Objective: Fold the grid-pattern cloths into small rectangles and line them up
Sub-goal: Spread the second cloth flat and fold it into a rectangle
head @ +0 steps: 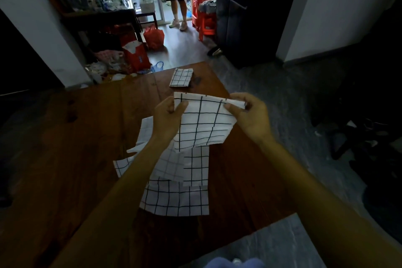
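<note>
A white cloth with a black grid [203, 123] hangs in the air above the wooden table [87, 141]. My left hand [168, 118] pinches its top left corner, and my right hand [250, 115] pinches its top right corner. Under it, a loose pile of unfolded grid cloths [176, 189] lies spread on the table. One cloth folded into a small rectangle [181, 77] sits near the table's far edge.
The table's right edge runs close to my right arm, with grey floor [282, 98] beyond it. A person's legs [178, 6] stand in the far doorway next to a red stool [204, 17]. Bags and clutter [121, 56] crowd the floor at the far left.
</note>
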